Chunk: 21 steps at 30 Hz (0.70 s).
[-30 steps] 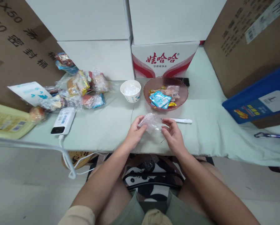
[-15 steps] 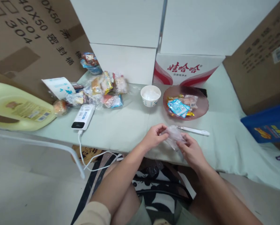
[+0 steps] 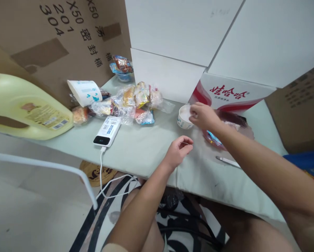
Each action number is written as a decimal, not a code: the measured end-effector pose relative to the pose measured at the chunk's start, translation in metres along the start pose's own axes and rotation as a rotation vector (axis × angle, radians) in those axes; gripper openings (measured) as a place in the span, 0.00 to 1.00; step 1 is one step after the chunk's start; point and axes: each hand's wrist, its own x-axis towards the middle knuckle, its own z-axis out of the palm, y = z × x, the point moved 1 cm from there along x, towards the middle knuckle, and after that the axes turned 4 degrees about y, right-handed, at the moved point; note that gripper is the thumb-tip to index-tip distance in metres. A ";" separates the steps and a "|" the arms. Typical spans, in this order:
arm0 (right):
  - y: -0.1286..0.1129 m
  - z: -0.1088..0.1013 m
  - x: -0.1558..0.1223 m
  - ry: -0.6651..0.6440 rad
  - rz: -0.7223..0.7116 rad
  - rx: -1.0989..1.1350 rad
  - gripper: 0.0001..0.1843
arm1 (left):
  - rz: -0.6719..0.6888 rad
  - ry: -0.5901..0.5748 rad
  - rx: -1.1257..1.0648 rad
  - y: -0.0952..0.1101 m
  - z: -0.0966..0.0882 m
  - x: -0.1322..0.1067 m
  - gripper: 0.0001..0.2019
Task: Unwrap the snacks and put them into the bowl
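Note:
My right hand [image 3: 203, 117] reaches to the right rim of a white paper cup [image 3: 183, 123]. Its fingers are closed together, and what they hold is hidden. Pale, whitish content shows inside the cup. My left hand [image 3: 178, 151] hovers over the near side of the table, fingers half curled with a gap to the thumb; no object is plain in it. Behind my right forearm sits a translucent pinkish bowl [image 3: 247, 130] with a blue packet [image 3: 214, 138] in it, partly covered. A white-handled knife-like tool [image 3: 227, 161] lies in front of the bowl, its end behind my forearm.
Wrapped snacks [image 3: 136, 98] and a tipped paper cup [image 3: 84, 92] lie at the left. A white power bank [image 3: 107, 131] with a cable is nearer. A large yellow jug [image 3: 28, 108] stands far left; white boxes [image 3: 167, 77] and a cardboard box [image 3: 67, 45] line the back.
My right hand has moved up and left to the paper cup, away from my left hand. The clear plastic wrapper between both hands no longer shows there. The view has swung left.

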 end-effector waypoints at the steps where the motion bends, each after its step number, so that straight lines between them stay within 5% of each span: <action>1: 0.000 0.011 0.017 -0.143 0.006 -0.050 0.06 | 0.012 0.000 0.001 0.000 -0.001 0.000 0.05; 7: 0.008 0.050 0.061 -0.552 0.066 -0.096 0.09 | 0.033 -0.040 -0.015 0.001 -0.010 -0.001 0.03; 11: 0.003 0.044 0.068 -0.722 0.186 -0.069 0.04 | 0.012 -0.083 -0.020 0.003 -0.011 0.000 0.04; 13: -0.002 0.035 0.065 -0.784 0.245 -0.017 0.10 | -0.008 -0.075 -0.011 0.003 -0.009 0.000 0.05; 16: -0.007 0.015 0.056 -0.765 0.312 0.087 0.15 | -0.033 -0.017 0.050 0.001 -0.007 -0.001 0.04; 21: -0.009 -0.017 0.052 -0.526 0.356 0.028 0.12 | -0.040 0.081 0.128 -0.003 -0.008 -0.002 0.03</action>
